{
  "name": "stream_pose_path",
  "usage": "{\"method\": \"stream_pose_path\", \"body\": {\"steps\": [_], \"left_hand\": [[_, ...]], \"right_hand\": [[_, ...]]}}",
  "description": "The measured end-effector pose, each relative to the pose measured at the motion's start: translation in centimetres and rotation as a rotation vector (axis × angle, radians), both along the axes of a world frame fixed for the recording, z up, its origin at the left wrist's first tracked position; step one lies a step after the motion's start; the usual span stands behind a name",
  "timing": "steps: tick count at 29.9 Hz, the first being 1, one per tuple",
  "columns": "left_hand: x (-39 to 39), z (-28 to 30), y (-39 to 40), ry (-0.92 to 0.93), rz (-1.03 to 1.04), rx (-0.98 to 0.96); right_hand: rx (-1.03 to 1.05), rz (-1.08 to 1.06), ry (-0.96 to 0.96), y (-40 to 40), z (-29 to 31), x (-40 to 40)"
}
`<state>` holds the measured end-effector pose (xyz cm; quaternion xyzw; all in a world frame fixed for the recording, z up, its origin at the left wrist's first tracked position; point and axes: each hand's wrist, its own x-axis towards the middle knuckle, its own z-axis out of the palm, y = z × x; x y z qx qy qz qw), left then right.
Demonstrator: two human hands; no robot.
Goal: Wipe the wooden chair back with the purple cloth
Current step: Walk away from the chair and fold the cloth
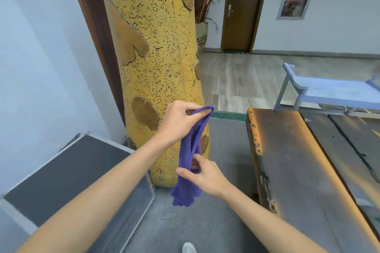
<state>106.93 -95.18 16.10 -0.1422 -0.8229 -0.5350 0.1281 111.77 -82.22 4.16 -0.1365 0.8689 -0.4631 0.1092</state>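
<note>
Purple cloth [190,156] hung in a long, loosely gathered strip at the centre of the frame, stretched between both hands. The left hand [178,123], reaching in from the lower left, pinched the cloth's top corner between thumb and curled fingers, just in front of the tall yellow speckled carved post [156,57]. The right hand [205,172], coming in from the lower right, held the cloth lower down, with its thumb across the near side and its fingers curled round the fabric; the free tail dangled below that hand over the grey floor [216,222].

On the right side of the frame stood a dark wooden piece with orange-lit edges [304,170], well apart from the cloth; it may have been the chair or a bench, but the view did not settle that. A black panel with a metal frame [67,174] lay in the lower left, touching the base of the post. A pale blue chair [329,90] sat at the right middle on the lighter plank floor. A brown door [240,8] and a framed picture [296,0] were on the far wall at the upper right. A white shoe tip [189,248] showed at the bottom edge.
</note>
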Motion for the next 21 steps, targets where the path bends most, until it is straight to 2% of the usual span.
{"method": "stream_pose_path", "body": {"steps": [3, 7, 11, 13, 15, 21], "left_hand": [[-3.8, -1.2, 1.3, -0.011, -0.024, -0.022], [-11.8, -2.5, 1.7, -0.086, -0.039, 0.047], [-18.4, -3.4, 2.1, -0.124, -0.054, 0.091], [-22.6, -4.1, 2.7, -0.127, -0.050, 0.129], [-26.4, -4.7, 3.3, -0.120, -0.040, 0.156], [-36.4, -5.7, 6.3, -0.079, -0.038, 0.098]], "right_hand": [[0.054, -0.070, 0.009, 1.5, -1.2, -3.8], [0.254, -0.001, -0.033, 5.9, -3.2, -11.4], [0.347, 0.056, -0.086, 12.1, -3.8, -17.1], [0.387, 0.001, -0.058, 15.4, -3.9, -20.9], [0.358, -0.115, -0.047, 18.5, -3.7, -24.1], [0.058, -0.469, 0.013, 26.9, -1.5, -31.8]]}}
